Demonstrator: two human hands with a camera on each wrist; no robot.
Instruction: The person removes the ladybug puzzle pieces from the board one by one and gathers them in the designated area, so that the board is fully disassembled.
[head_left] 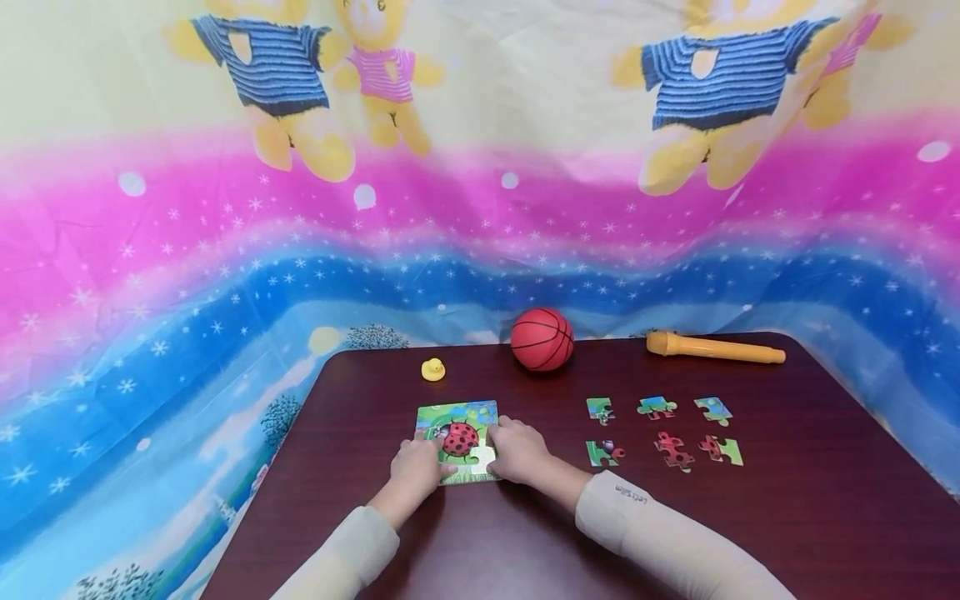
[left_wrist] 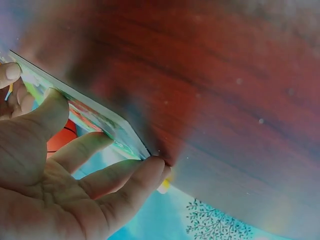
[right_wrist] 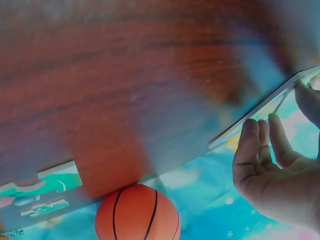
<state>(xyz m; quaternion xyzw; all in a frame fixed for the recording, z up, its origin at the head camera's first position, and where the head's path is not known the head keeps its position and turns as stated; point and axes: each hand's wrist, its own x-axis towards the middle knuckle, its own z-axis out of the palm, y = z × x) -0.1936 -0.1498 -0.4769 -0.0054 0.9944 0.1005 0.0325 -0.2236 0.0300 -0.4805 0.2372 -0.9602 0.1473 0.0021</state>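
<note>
Atop dark table (head_left: pixel 810 500), ladybug puzzle (head_left: pixel 459 435), bear-print backdrop (head_left: pixel 480 183)

Soft glare on the tabletop (head_left: pixel 495 542)

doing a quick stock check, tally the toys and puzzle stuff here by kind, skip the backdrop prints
Loose puzzle pieces: 6
Ladybug puzzle: 1
Toy duck: 1
Basketball: 1
Microphone-shaped toy: 1
Total: 10

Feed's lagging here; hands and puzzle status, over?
Left hand and right hand touching ladybug jigsaw. Six loose jigsaw pieces to its right. Basketball and rubber duck beyond, blocking nothing.
</note>
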